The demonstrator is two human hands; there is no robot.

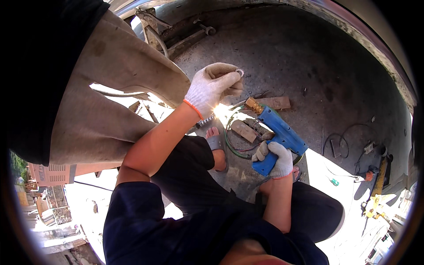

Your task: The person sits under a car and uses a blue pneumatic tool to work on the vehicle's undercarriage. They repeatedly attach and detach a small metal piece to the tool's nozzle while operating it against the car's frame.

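My left hand [214,86], in a white knitted glove with an orange cuff, is raised and pinches a small pale ring [240,72] between thumb and fingers. Lower and to the right, my right hand [278,160], gloved too, is wrapped round the grip of a blue pistol-shaped welding gun [282,130]. The gun's body tilts up and left, and its brass-coloured nozzle [254,105] points toward my left hand, apart from it. Green hoses [229,145] run along the floor beside the gun.
Close on my left stands a person in brown trousers [110,84]. Wooden blocks [244,130] lie by my sandalled foot [216,145]. A hammer-like tool [207,29] lies at the back. Cables, an orange-ended tool [365,176] and a yellow tool [375,205] are at the right. A curved rim [353,31] borders the far side.
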